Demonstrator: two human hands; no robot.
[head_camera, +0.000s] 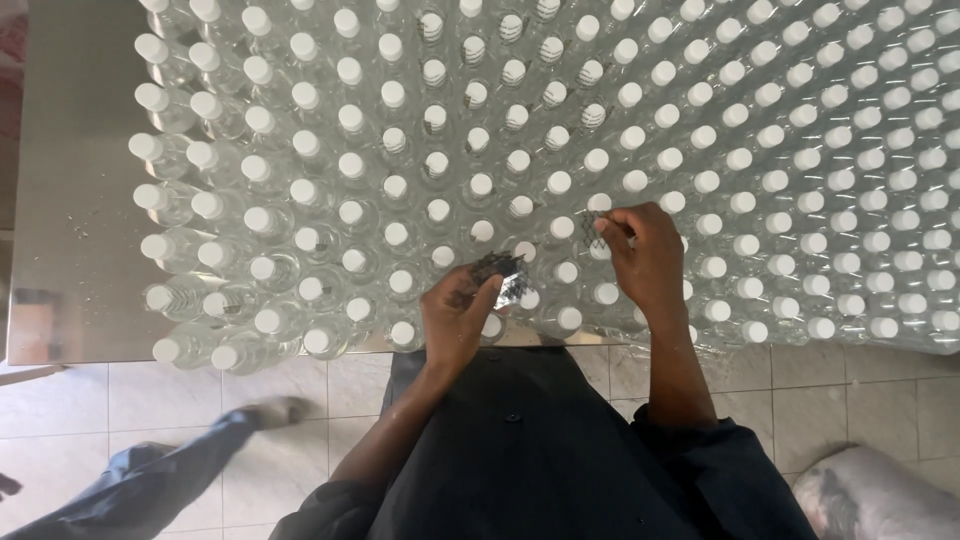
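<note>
Here, in the head view, I have my left hand (458, 312) curled shut around a small bunch of clear printed seal sleeves (503, 274), held just above the near rows of bottles (400, 190). My right hand (645, 255) pinches a single sleeve (594, 229) between thumb and fingertips, right over a white cap (600, 250) a few rows in from the table's near edge. To do this well, I judge the sleeve should be opened round before it is lowered, kept square to the cap, and pressed down evenly so it does not snag or tip the bottle into its neighbours. The bottles stand packed cap to cap, so there is hardly any room between them; I would work from above. The steel table (70, 200) shows bare metal only at the left. The near edge lies just under my wrists, with tiled floor (170, 400) below, where another person's leg and shoe (270, 412) pass at the left.
</note>
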